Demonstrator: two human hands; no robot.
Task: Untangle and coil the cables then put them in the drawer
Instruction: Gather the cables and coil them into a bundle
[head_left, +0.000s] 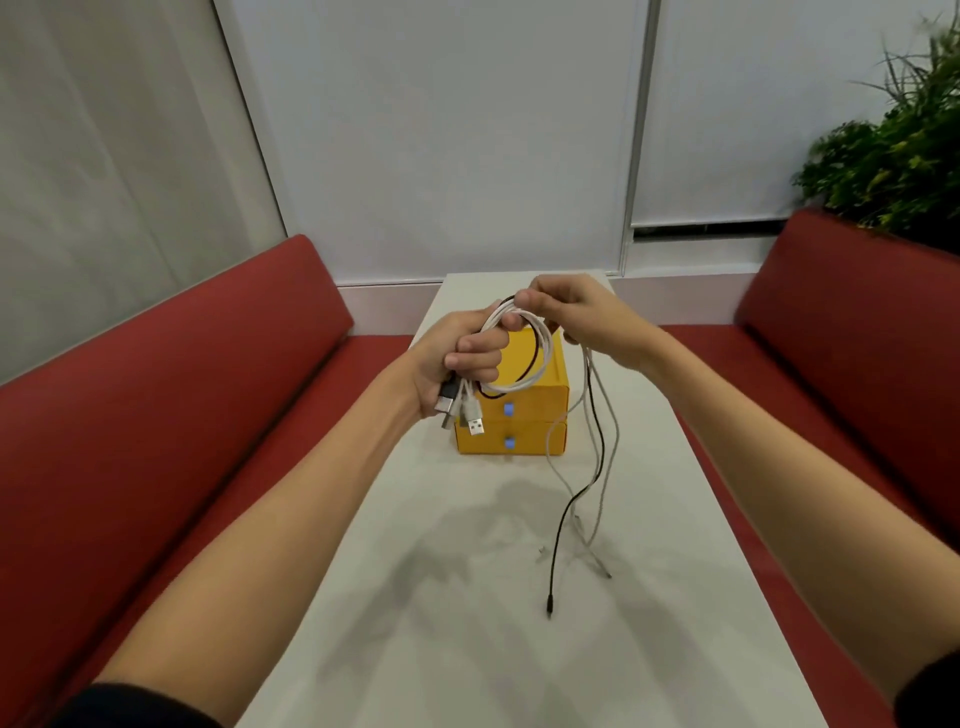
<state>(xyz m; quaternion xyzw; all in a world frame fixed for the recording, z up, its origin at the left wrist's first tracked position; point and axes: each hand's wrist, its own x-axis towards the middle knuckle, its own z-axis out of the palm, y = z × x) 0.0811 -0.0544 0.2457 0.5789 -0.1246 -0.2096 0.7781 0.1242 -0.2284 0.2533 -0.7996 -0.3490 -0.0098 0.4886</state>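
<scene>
My left hand (457, 358) grips a bundle of white and black cables (540, 364) that forms a loop in the air, with several USB plugs (465, 413) sticking out below the fist. My right hand (582, 317) pinches the top of the same loop just to the right. Loose tails (597, 467) hang from under the right hand down to the white table (467, 597); the black tail ends in a small plug (549, 607). Behind the loop stands a yellow drawer box (535, 415) with two blue-handled drawers, both closed.
Red cushioned benches (182, 389) run along both sides of the narrow table. A green plant (893, 150) rises behind the right bench. White blinds and a wall close off the far end.
</scene>
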